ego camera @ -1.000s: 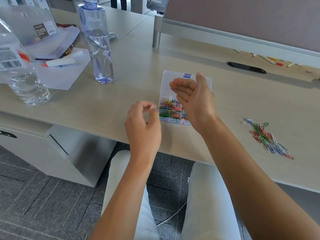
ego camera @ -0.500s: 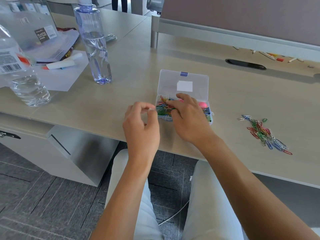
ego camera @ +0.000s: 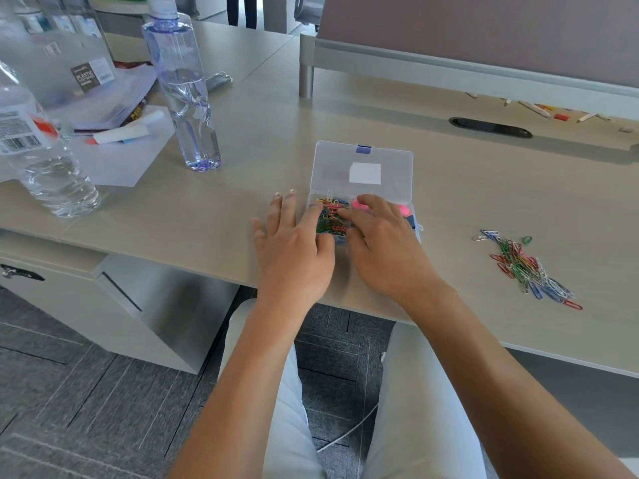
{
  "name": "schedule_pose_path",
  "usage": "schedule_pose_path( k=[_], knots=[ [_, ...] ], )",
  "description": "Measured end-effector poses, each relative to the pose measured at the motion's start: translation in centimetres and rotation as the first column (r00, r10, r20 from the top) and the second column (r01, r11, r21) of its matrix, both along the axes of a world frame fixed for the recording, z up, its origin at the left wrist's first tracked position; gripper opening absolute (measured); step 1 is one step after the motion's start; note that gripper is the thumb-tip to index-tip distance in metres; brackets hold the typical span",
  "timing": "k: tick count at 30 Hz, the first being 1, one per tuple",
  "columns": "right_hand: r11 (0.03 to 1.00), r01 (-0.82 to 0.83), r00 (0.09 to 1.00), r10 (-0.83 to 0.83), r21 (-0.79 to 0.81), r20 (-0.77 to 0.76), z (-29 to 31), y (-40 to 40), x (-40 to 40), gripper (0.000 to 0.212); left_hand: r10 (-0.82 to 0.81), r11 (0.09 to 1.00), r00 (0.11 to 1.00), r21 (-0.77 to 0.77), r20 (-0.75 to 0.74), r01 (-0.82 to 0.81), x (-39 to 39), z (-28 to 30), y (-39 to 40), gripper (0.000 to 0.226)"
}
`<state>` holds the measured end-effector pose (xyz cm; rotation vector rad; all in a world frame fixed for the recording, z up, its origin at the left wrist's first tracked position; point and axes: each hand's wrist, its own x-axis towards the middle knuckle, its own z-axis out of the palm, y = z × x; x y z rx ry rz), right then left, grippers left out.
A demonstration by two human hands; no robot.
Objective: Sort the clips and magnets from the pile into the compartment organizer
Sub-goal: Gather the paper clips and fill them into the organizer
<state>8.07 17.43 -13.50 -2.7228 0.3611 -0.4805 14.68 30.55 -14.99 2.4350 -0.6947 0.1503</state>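
Since a moment ago my left hand (ego camera: 294, 250) has uncurled and come down flat beside the small clear plastic compartment organizer (ego camera: 361, 174), fingers straight, index and thumb touching its left wall. My right hand (ego camera: 383, 243) lies over the box with relaxed fingers pressing into the mass of coloured wire paper clips in the left compartment (ego camera: 330, 216); I cannot tell whether it pinches any. Pink pieces (ego camera: 359, 203), perhaps magnets, sit in the next compartment, half hidden by my fingers. The lid stands open behind.

That compartment looks heaped, so I judge that pressing or pulling away could drag tangled clips over the divider or out onto the pale wooden desk (ego camera: 262, 140), and the light box could slide if my left hand eases off.

A loose pile of coloured paper clips (ego camera: 529, 267) lies well apart to my right, unsorted. A tall clear water bottle (ego camera: 183, 91), a second bottle with a label (ego camera: 38, 146) and a white marker pen (ego camera: 124, 133) stand left, out of the path.
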Motion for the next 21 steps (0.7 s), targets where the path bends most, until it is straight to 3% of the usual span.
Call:
schedule_pose_path(
  k=[5, 14, 21],
  knots=[
    [0.999, 0.033, 0.999, -0.033, 0.03, 0.019, 0.1, -0.7, 0.3, 0.037, 0.014, 0.99, 1.0, 0.14, 0.022, -0.017, 0.2, -0.5, 0.1, 0.05],
    [0.998, -0.063, 0.997, 0.064, 0.028, -0.039, -0.1, -0.4, 0.7, 0.049, 0.028, 0.986, 0.998, 0.164, 0.064, -0.039, 0.0, -0.5, -0.2, 0.057],
    [0.999, 0.001, 0.999, 0.0, 0.033, -0.037, 0.6, -1.5, 1.0, 0.05, 0.075, 0.976, 0.996, 0.2, 0.053, -0.084, 0.1, -0.3, -0.3, 0.054]
  ],
)
